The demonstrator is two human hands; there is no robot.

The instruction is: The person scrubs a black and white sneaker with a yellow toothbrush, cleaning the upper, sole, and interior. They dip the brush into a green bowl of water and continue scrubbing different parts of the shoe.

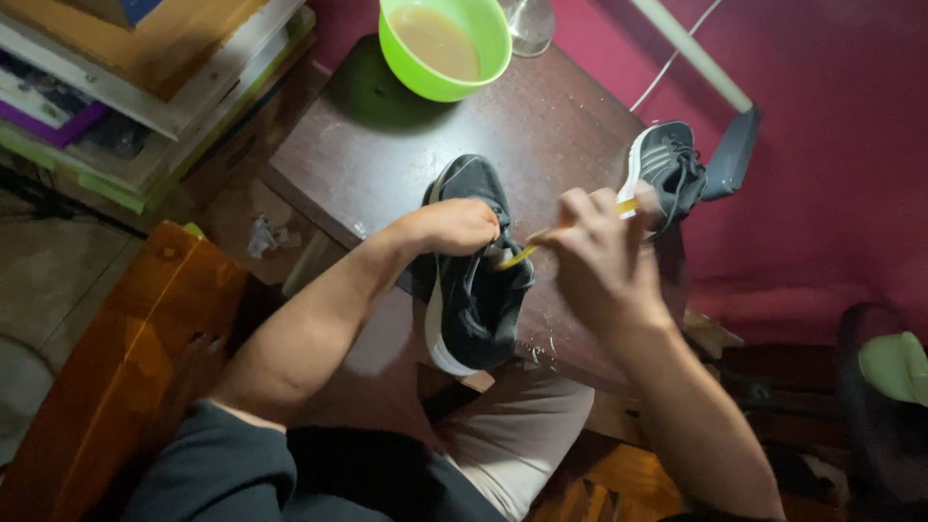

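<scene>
Dark wooden table (387,155) before a red wall: green bowl (445,43) of cloudy liquid at 12 o'clock, 2nd shoe (667,169) at 2 o'clock. Centre: black shoe (478,290), left hand (454,227) pushed inside to steady it, fingers hidden, grip untellable. Right hand (599,256), fingers clamped on a yellow brush (541,242), bristles at the shoe's opening.

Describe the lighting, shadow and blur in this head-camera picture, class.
Head view: dim, warm light; the green bowl casts a shadow leftward on the dark table; the right hand with its yellow tool is motion-blurred; the black shoe under the left hand loses detail.

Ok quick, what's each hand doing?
Left hand: closed, gripping the black shoe.
Right hand: closed, holding a yellow toothbrush.
</scene>
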